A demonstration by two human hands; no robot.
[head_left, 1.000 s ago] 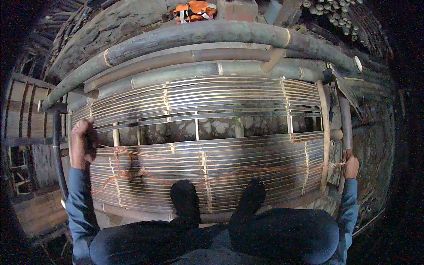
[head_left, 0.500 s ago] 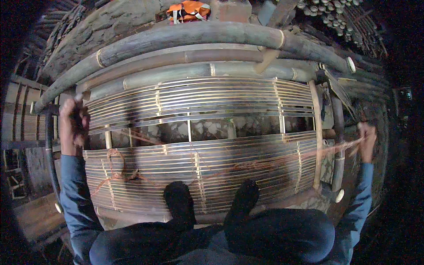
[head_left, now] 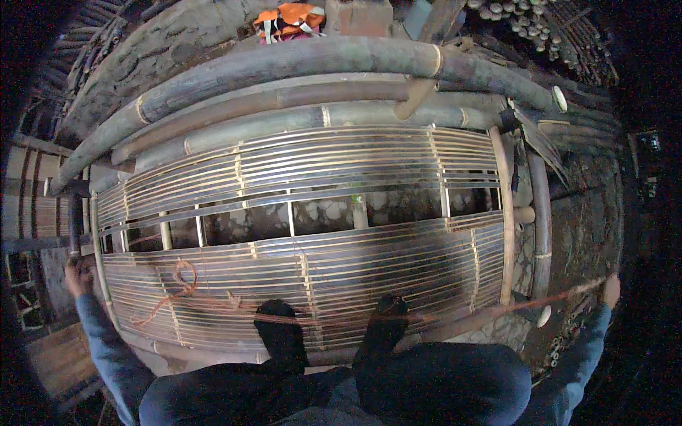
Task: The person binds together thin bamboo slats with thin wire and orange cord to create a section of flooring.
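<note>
Head view: the right hand is closed on orange twine, which runs leftward from that grip across bamboo slats. Strands beside it are drawn out; the loop well left lies unstraightened. The left hand's grip I cannot tell.

Rustic shed or yard: slatted bamboo bench, piled poles.
</note>
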